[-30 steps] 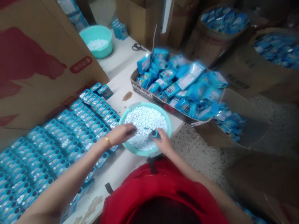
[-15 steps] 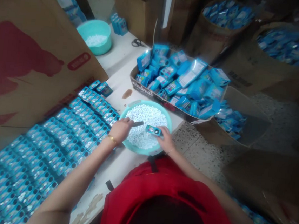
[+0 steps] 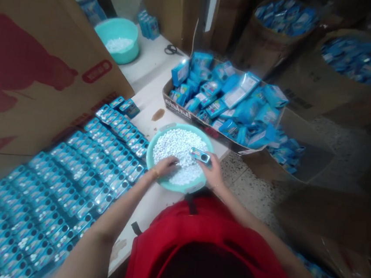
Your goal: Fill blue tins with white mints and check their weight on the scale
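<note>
A turquoise basin [image 3: 150,151] full of small white pellets [image 3: 177,142] stands in front of my body. Low over the pellets, at the basin's near left side, is my left hand [image 3: 166,166]. Its fingers are curled down together, and what they hold is hidden or too small to name. My right hand [image 3: 213,169] grips a small blue box [image 3: 200,155] by its right end, above the basin's right part. The box lies flat in the fingers, with a dark round spot on its upper face.
Rows of similar blue boxes [image 3: 70,176] cover the table's left side, some with white pellets on top. A printed carton [image 3: 47,77] rises behind them. A shallow carton [image 3: 203,121] heaped with blue packs, a second basin [image 3: 133,48] and scissors [image 3: 172,49] lie beyond.
My left hand has moved right and down into the basin; the dark strip it held no longer shows. My right hand has shifted slightly right with the blue box, which has turned a little.
</note>
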Demonstrator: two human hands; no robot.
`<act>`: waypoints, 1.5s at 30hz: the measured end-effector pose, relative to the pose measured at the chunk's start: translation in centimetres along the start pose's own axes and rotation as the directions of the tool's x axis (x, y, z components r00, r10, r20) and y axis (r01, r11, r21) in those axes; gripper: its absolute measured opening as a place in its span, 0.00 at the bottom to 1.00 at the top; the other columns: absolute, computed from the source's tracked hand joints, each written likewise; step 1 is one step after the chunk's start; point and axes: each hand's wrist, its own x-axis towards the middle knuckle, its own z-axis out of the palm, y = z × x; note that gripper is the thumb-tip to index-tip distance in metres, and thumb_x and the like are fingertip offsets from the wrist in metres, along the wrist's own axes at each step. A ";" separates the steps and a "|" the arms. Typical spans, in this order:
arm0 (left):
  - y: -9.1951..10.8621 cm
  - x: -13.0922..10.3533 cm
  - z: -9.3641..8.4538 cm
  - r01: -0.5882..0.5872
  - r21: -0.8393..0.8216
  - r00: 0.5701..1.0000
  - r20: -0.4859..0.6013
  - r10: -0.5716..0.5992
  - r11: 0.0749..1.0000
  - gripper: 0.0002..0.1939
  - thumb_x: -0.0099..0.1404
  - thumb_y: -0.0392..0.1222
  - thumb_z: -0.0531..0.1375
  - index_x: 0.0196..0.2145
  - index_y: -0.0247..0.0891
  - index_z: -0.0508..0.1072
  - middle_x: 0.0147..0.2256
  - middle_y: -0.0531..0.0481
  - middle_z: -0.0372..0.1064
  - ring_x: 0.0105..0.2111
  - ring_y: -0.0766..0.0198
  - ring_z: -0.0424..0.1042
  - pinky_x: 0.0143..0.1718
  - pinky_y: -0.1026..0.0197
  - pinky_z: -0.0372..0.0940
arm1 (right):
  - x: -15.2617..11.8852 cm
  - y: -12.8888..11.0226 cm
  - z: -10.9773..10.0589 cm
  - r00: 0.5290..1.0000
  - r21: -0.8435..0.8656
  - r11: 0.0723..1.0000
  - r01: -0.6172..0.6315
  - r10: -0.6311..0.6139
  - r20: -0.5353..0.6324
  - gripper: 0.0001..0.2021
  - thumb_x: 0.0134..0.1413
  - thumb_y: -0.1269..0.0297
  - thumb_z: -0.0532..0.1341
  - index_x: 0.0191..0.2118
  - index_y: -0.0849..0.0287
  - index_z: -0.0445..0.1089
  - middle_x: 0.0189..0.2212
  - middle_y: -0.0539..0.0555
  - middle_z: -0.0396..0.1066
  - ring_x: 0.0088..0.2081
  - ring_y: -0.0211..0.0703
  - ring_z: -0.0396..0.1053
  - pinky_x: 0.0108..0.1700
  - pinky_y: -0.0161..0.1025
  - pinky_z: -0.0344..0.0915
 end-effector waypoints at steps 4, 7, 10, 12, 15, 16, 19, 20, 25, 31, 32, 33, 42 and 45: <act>0.9 -3.5 -3.9 -0.066 -0.071 0.998 0.002 0.066 0.995 0.14 0.65 0.47 0.56 0.44 0.36 0.69 0.40 0.46 0.70 0.39 0.63 0.70 0.43 0.60 0.66 | 0.2 0.6 0.5 1.000 -0.007 1.000 0.024 -0.024 -0.013 0.17 0.54 0.58 0.63 0.49 0.55 0.66 0.44 0.57 0.69 0.47 0.51 0.68 0.51 0.49 0.65; 3.4 -5.2 -7.0 -0.121 -0.049 0.993 -0.025 0.119 0.991 0.13 0.66 0.45 0.54 0.46 0.37 0.68 0.42 0.46 0.69 0.41 0.63 0.69 0.44 0.60 0.65 | -0.1 0.8 1.1 0.995 -0.021 0.997 0.075 -0.073 0.072 0.16 0.55 0.61 0.62 0.50 0.54 0.66 0.44 0.57 0.68 0.49 0.52 0.67 0.52 0.50 0.65; 7.0 -5.6 -9.1 -0.144 0.153 0.989 0.012 0.144 0.978 0.11 0.67 0.41 0.53 0.45 0.38 0.68 0.41 0.46 0.69 0.40 0.63 0.69 0.43 0.60 0.65 | -0.6 0.8 1.9 0.978 -0.023 0.992 0.127 -0.121 0.168 0.18 0.54 0.68 0.60 0.51 0.54 0.65 0.46 0.58 0.66 0.50 0.53 0.66 0.53 0.52 0.64; 9.8 -5.3 -9.7 -0.094 0.374 0.995 0.073 0.071 0.923 0.10 0.67 0.39 0.52 0.43 0.38 0.69 0.40 0.46 0.69 0.39 0.62 0.69 0.40 0.60 0.65 | -1.0 0.6 2.5 0.971 -0.019 0.989 0.144 -0.138 0.197 0.20 0.52 0.72 0.59 0.52 0.54 0.65 0.47 0.59 0.66 0.52 0.53 0.65 0.55 0.53 0.63; 14.1 -4.8 -9.4 -0.016 0.650 0.992 0.104 -0.068 0.760 0.12 0.68 0.35 0.48 0.40 0.36 0.71 0.38 0.43 0.68 0.37 0.58 0.70 0.35 0.58 0.65 | -1.4 0.5 3.1 0.964 -0.011 0.987 0.158 -0.152 0.217 0.22 0.51 0.74 0.58 0.53 0.54 0.65 0.48 0.59 0.65 0.53 0.53 0.64 0.56 0.54 0.63; 15.3 -4.8 -9.2 -0.014 0.698 0.991 0.105 -0.083 0.716 0.13 0.68 0.34 0.47 0.40 0.35 0.71 0.38 0.42 0.68 0.38 0.57 0.70 0.34 0.58 0.65 | -1.5 0.5 3.2 0.963 -0.008 0.987 0.161 -0.156 0.220 0.22 0.51 0.74 0.58 0.53 0.54 0.65 0.48 0.59 0.65 0.52 0.52 0.64 0.56 0.53 0.63; 17.2 -5.0 -9.2 -0.037 0.739 0.994 0.096 -0.051 0.673 0.14 0.68 0.33 0.47 0.41 0.36 0.71 0.37 0.43 0.67 0.38 0.57 0.69 0.35 0.57 0.64 | -1.6 0.5 3.1 0.963 0.001 0.986 0.166 -0.162 0.217 0.21 0.52 0.73 0.57 0.53 0.54 0.65 0.47 0.59 0.65 0.52 0.51 0.64 0.55 0.52 0.64; 16.9 -5.1 -9.4 -0.022 0.736 0.997 0.066 -0.040 0.677 0.14 0.68 0.33 0.47 0.41 0.36 0.71 0.37 0.43 0.67 0.38 0.57 0.68 0.36 0.57 0.64 | -1.6 0.5 2.9 0.964 0.003 0.986 0.165 -0.162 0.211 0.20 0.53 0.72 0.57 0.53 0.54 0.64 0.47 0.59 0.65 0.52 0.51 0.64 0.55 0.52 0.64; 9.5 -4.1 -8.7 0.220 0.564 0.973 -0.073 -0.217 0.796 0.12 0.67 0.32 0.47 0.40 0.34 0.69 0.39 0.40 0.66 0.41 0.56 0.67 0.40 0.56 0.64 | -1.5 0.4 1.4 0.981 -0.007 0.991 0.134 -0.132 0.139 0.16 0.55 0.67 0.60 0.51 0.54 0.65 0.46 0.59 0.66 0.50 0.52 0.66 0.54 0.52 0.64; 2.7 -0.1 -0.8 0.152 0.345 0.979 0.074 -0.189 0.926 0.09 0.63 0.33 0.52 0.40 0.37 0.69 0.40 0.46 0.69 0.40 0.61 0.69 0.44 0.59 0.64 | -1.1 0.2 0.2 0.997 -0.018 0.997 0.078 -0.077 0.015 0.15 0.55 0.59 0.62 0.49 0.53 0.66 0.44 0.57 0.68 0.48 0.51 0.67 0.52 0.51 0.65; 2.6 0.5 0.6 0.131 0.298 0.984 0.078 -0.160 0.946 0.09 0.64 0.35 0.52 0.41 0.37 0.68 0.41 0.46 0.69 0.41 0.62 0.69 0.45 0.60 0.64 | -1.0 0.1 0.2 0.998 -0.019 0.997 0.069 -0.069 0.002 0.16 0.55 0.59 0.63 0.49 0.54 0.66 0.44 0.57 0.68 0.48 0.51 0.67 0.52 0.50 0.65; 2.7 1.1 1.7 0.111 0.251 0.988 0.076 -0.134 0.962 0.09 0.64 0.36 0.52 0.42 0.37 0.68 0.42 0.46 0.69 0.42 0.62 0.69 0.46 0.60 0.64 | -0.9 0.1 0.1 0.998 -0.016 0.998 0.062 -0.063 -0.006 0.16 0.55 0.59 0.63 0.48 0.54 0.66 0.44 0.57 0.68 0.48 0.51 0.67 0.52 0.50 0.65; 2.2 -0.5 0.2 -0.031 -0.038 0.998 0.053 0.033 0.999 0.13 0.65 0.46 0.54 0.44 0.37 0.67 0.41 0.47 0.70 0.38 0.63 0.69 0.43 0.60 0.65 | 0.2 -0.5 -0.6 0.998 0.010 1.000 0.005 -0.004 -0.066 0.17 0.54 0.57 0.64 0.49 0.55 0.66 0.43 0.57 0.69 0.46 0.51 0.68 0.50 0.49 0.66; 2.5 -3.0 -2.9 -0.058 -0.054 0.997 0.049 0.061 0.997 0.13 0.65 0.47 0.54 0.44 0.37 0.67 0.40 0.47 0.69 0.38 0.63 0.69 0.43 0.59 0.65 | 0.4 -0.2 -0.5 0.997 0.007 1.000 0.022 -0.022 -0.071 0.17 0.54 0.58 0.64 0.49 0.55 0.66 0.43 0.57 0.68 0.46 0.51 0.68 0.50 0.49 0.66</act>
